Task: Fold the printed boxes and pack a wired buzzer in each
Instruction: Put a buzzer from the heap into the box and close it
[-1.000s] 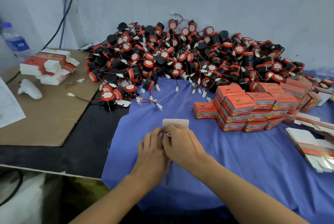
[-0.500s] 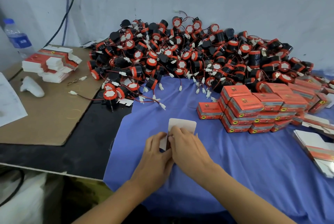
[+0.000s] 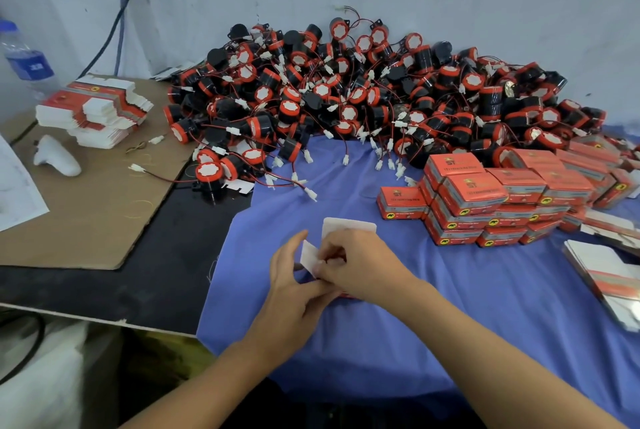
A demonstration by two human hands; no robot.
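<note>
At lower centre, on the blue-clothed surface (image 3: 450,307), the left hand (image 3: 289,290) and right hand (image 3: 363,267) each have their grip closed on a white box blank (image 3: 348,225). They look to be folding its flaps. The likely next move is to tuck the end shut, then reach for one of the wired buzzers (image 3: 346,99) heaped in the upper middle. Half a second ago the blank lay flatter. Now a side flap (image 3: 309,253) stands up and the left thumb has spread away.

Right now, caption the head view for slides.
A left hand and right hand fold a box blank near heaped buzzers and packed boxes.
</note>
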